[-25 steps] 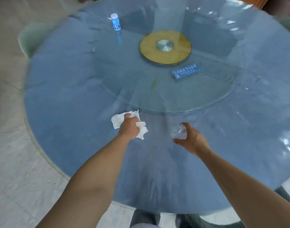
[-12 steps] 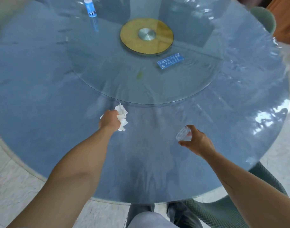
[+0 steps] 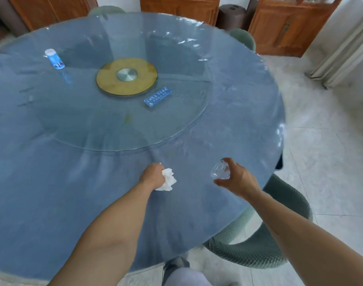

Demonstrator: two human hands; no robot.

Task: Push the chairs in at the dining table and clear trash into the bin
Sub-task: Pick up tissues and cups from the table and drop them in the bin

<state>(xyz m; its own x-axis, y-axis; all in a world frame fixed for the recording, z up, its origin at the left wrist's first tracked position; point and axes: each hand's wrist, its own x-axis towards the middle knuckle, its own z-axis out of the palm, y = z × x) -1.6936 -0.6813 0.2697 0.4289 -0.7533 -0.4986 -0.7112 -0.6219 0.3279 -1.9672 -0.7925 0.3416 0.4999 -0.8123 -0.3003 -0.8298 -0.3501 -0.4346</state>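
My left hand [image 3: 152,176] grips a crumpled white tissue [image 3: 167,180] just above the near part of the round blue dining table [image 3: 52,182]. My right hand [image 3: 237,178] holds a small clear plastic cup [image 3: 218,171] between thumb and fingers, above the table's right side. A green woven chair [image 3: 259,250] stands at the table's near right edge, partly under it. Two more green chair backs show at the far edge [image 3: 106,10] and far right [image 3: 243,39]. No bin is in view.
A glass turntable [image 3: 176,124] with a gold hub [image 3: 127,76] covers the table's centre. A small blue-labelled bottle [image 3: 54,58] stands on it at the far left, and a blue sign [image 3: 157,96] lies near the hub. Wooden cabinets [image 3: 287,27] line the far wall; tiled floor [image 3: 329,162] lies right.
My left hand has bunched the tissue tighter and lifted it off the table. My view has swung up and right, revealing the near chair, floor and cabinets. My right hand keeps holding the cup.
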